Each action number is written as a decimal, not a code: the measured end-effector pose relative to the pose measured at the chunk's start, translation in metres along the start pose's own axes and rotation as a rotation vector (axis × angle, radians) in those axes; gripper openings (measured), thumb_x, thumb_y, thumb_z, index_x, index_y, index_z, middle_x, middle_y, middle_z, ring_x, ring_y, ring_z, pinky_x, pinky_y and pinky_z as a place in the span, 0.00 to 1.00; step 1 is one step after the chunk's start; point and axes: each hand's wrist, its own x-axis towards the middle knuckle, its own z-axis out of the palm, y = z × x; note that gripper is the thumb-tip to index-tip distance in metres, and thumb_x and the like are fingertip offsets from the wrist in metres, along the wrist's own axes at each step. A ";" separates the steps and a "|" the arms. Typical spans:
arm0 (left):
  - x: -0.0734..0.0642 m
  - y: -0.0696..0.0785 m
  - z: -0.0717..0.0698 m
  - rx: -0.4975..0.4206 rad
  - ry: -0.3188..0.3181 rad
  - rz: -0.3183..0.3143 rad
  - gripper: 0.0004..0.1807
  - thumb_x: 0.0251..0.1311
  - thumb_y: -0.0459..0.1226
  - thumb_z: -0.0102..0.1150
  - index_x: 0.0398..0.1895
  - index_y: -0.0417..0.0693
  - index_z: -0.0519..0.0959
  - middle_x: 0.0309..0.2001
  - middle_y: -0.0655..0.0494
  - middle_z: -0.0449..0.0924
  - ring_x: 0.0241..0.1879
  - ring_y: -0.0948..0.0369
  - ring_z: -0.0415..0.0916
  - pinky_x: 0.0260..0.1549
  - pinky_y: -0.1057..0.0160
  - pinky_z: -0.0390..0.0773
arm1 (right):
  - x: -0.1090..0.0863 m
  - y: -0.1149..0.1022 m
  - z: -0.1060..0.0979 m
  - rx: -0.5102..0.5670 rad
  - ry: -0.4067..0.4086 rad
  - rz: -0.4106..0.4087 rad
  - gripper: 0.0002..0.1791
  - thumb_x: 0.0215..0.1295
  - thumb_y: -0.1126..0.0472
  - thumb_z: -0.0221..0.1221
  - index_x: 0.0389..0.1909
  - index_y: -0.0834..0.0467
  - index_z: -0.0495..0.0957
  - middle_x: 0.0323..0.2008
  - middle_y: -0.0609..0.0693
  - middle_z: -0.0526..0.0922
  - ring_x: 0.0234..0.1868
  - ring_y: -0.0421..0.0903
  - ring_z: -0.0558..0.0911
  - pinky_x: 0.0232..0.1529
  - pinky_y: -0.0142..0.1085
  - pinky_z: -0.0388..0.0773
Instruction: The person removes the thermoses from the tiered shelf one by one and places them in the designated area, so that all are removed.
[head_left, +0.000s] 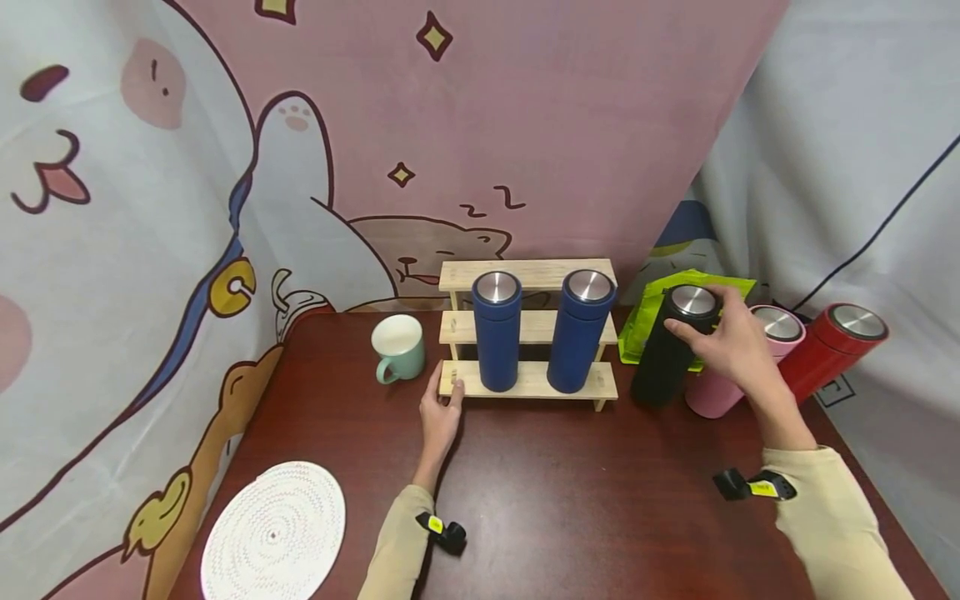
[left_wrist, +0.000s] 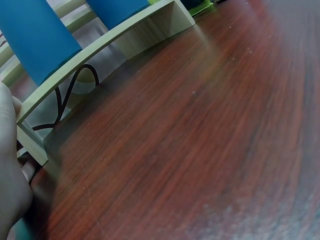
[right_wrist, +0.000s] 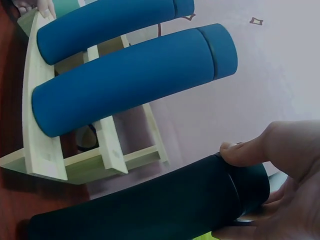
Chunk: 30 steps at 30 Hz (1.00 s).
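On the lowest step of a wooden tiered rack stand two blue thermos bottles, a left one and a right one. My left hand grips the left end of that step, thumb on top. My right hand holds a black thermos bottle around its lid, right of the rack. In the right wrist view the thumb lies on one side of the black bottle and the fingers on the other. Whether its base touches the table cannot be made out.
A pink thermos and a red thermos stand at the right. Behind the black bottle is a bright green bag. Left of the rack sits a mint mug; a round white woven mat lies at the front left.
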 end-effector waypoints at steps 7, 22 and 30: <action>0.003 -0.012 -0.001 0.005 0.009 -0.005 0.30 0.67 0.33 0.62 0.73 0.43 0.70 0.66 0.44 0.76 0.61 0.50 0.75 0.59 0.46 0.75 | -0.001 0.010 0.008 -0.001 0.011 0.001 0.45 0.68 0.50 0.63 0.71 0.75 0.54 0.59 0.78 0.69 0.55 0.74 0.71 0.55 0.66 0.68; 0.005 -0.018 0.000 0.001 -0.006 -0.008 0.31 0.67 0.34 0.63 0.73 0.43 0.69 0.65 0.46 0.78 0.56 0.55 0.77 0.50 0.65 0.77 | -0.007 0.016 0.003 -0.006 -0.059 0.012 0.50 0.65 0.48 0.66 0.72 0.75 0.52 0.62 0.79 0.65 0.58 0.75 0.69 0.56 0.70 0.67; 0.004 -0.016 -0.002 -0.006 0.002 -0.006 0.31 0.67 0.33 0.63 0.73 0.42 0.69 0.66 0.46 0.77 0.61 0.53 0.76 0.57 0.52 0.76 | -0.009 0.011 0.005 -0.001 -0.019 -0.006 0.49 0.65 0.50 0.67 0.73 0.73 0.52 0.65 0.78 0.65 0.59 0.75 0.69 0.57 0.69 0.68</action>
